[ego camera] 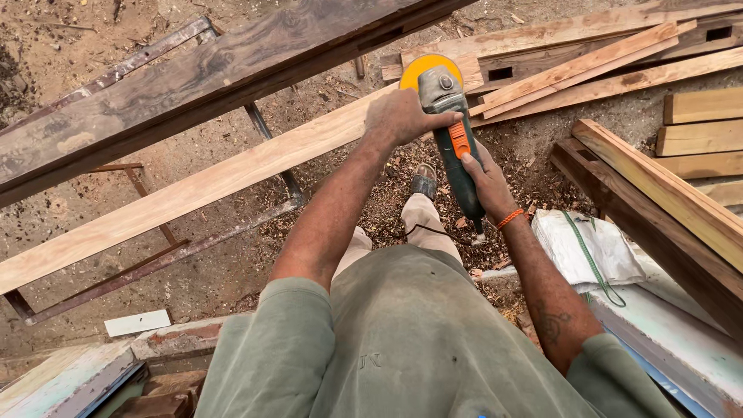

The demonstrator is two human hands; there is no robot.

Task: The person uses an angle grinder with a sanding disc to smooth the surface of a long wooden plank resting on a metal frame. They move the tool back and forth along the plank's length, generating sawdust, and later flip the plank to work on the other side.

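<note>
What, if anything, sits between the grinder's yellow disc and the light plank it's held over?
Nothing visible does. The left hand grips the head of the angle grinder and the right hand its rear handle, with the yellow disc right at the end of the light plank. No scrap or tool shows between them.

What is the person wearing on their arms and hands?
No gloves: both hands are bare. The right hand has an orange band around its wrist, and a dark tattoo marks that forearm. Short, dusty grey-green sleeves end above the elbows. The left hand wears nothing.
</note>
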